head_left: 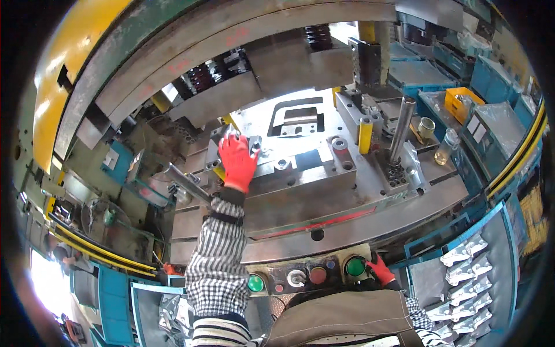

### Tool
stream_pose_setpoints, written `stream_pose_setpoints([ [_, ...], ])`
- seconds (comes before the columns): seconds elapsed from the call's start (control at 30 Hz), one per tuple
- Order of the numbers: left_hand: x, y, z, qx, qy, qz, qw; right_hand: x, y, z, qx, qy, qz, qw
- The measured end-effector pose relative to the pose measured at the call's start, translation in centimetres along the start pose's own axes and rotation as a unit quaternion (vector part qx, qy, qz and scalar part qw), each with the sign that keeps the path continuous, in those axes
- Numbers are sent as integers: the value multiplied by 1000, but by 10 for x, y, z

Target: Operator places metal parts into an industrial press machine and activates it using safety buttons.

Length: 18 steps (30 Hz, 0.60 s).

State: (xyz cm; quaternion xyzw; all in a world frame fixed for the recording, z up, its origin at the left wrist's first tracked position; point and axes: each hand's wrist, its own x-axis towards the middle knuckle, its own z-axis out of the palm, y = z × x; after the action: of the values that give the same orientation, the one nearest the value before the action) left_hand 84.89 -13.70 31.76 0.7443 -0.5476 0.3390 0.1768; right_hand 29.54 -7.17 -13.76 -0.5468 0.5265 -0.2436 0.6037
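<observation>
My left hand, in a red glove, reaches over the left side of the lower die of a press. Its fingers bend down at the die's far left corner, beside a small grey metal block; what they hold, if anything, is hidden. Beside the right green push button of the control panel is my right hand, also red-gloved. Its fingers are apart and hold nothing, close to the button's rim. Another green button sits at the panel's left end, below my left forearm.
The upper die hangs above the lower one. Upright steel posts stand at the sides. To the right are a jar, a bottle and a yellow crate. Stamped metal parts fill a blue bin at lower right.
</observation>
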Motion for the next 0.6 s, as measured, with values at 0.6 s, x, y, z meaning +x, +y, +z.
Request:
stream_pose_setpoints([
  [0.6,0,-5,-13,-367,52,-69,926,120,-244,-185,-47,280,-215,935],
])
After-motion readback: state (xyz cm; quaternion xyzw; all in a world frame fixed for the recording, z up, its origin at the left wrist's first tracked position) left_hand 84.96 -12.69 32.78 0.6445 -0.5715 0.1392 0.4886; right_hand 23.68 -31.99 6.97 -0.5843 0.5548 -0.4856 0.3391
